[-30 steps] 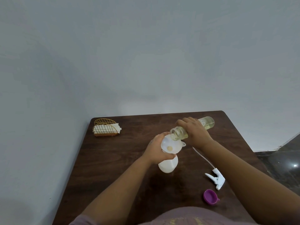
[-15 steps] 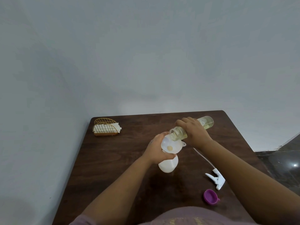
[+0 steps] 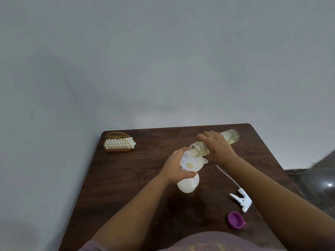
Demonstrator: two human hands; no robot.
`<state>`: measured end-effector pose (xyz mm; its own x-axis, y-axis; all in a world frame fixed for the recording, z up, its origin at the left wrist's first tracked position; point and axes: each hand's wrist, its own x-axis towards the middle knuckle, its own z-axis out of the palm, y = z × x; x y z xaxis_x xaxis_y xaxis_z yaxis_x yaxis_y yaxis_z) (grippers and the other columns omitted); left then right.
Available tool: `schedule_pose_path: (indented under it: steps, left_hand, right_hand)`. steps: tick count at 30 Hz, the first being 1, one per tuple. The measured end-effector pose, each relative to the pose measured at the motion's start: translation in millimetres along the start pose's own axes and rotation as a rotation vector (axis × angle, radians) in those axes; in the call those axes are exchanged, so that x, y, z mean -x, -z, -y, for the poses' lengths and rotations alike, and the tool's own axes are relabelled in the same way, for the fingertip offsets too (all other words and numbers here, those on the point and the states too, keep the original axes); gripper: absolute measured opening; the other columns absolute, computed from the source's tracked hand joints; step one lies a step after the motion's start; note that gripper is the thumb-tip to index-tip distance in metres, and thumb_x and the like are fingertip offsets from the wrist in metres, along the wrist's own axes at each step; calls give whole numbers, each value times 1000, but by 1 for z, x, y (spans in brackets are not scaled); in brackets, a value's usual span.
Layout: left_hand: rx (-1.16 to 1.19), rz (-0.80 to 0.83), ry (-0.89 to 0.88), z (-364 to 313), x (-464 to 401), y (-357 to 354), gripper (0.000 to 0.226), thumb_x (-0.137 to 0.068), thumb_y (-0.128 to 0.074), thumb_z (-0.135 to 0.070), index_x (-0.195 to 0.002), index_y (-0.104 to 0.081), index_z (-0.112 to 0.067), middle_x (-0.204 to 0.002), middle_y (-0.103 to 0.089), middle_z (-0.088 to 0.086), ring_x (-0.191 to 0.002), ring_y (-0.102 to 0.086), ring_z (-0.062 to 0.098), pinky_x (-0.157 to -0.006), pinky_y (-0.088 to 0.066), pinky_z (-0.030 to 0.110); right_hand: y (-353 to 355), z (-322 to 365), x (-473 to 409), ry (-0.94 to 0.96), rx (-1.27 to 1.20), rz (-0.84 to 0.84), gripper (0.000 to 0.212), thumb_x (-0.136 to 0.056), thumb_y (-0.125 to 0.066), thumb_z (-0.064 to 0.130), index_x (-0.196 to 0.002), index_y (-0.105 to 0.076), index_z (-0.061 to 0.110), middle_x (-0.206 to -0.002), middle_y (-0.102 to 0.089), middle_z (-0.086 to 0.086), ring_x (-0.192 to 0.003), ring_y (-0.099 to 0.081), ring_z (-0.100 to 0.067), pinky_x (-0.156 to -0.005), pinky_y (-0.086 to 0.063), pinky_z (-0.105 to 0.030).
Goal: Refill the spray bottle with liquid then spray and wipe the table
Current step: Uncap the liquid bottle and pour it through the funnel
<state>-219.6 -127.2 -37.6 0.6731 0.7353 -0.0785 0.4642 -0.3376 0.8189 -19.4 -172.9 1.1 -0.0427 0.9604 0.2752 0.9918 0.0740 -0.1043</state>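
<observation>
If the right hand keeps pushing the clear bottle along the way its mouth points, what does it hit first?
Most likely the white funnel that the left hand steadies; the clear bottle in the right hand already has its mouth at the rim, though depth is unclear.

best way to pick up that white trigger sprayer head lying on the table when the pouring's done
Probably grip the white plastic trigger sprayer head across its chunky body, coming from above with the right hand, the nearer one. It lies flat on the dark wooden table, its thin dip tube trailing toward the white spray bottle; the tube looks too slim to lift by.
</observation>
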Motion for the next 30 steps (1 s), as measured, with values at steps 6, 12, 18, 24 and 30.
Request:
schedule_pose_path:
  steps: [6, 12, 18, 24, 30]
  left_hand:
    - [-3, -1, 7, 1, 0, 0, 87, -65, -83, -43, -140, -38, -34, -136, -48, -11, -121, -48, 13, -100, -48, 40]
    - [-2, -3, 6, 1, -1, -1, 87, -65, -84, -42, -139, -39, -34, -135, -49, -12, -120, -49, 13, -99, -48, 38]
    - [2, -9, -1, 1, -1, 0, 85, -67, -84, -38, -139, -39, -33, -135, -49, -10, -119, -48, 11, -99, -47, 34]
    - [4, -10, 5, 1, 0, -1, 86, -67, -84, -39, -139, -39, -33, -135, -48, -12, -119, -48, 10, -97, -46, 32]
    - [6, -7, 2, 1, -1, 0, 84, -65, -84, -40, -137, -40, -34, -132, -50, -12, -118, -49, 11, -97, -48, 34]
  right_hand:
    - [1, 1, -1, 2, 5, 3, 47, -60, -78, 30, -101, -57, 22, -88, -59, 4, -84, -55, -19, -77, -42, -32]
    - [1, 2, -1, 6, 8, 17, 52, -56, -80, 33, -101, -57, 23, -90, -60, 4, -85, -55, -18, -79, -42, -32]
    - [1, 3, 0, 2, 7, 15, 53, -55, -81, 33, -100, -56, 24, -89, -59, 5, -85, -55, -18, -79, -44, -32]
    - [0, 5, -1, 9, 12, 7, 54, -54, -83, 27, -100, -56, 24, -88, -59, 5, -83, -55, -19, -78, -43, -31]
    - [3, 6, -1, 12, 4, 17, 54, -53, -84, 27, -99, -57, 23, -89, -60, 4, -85, -56, -19, -79, -45, -33]
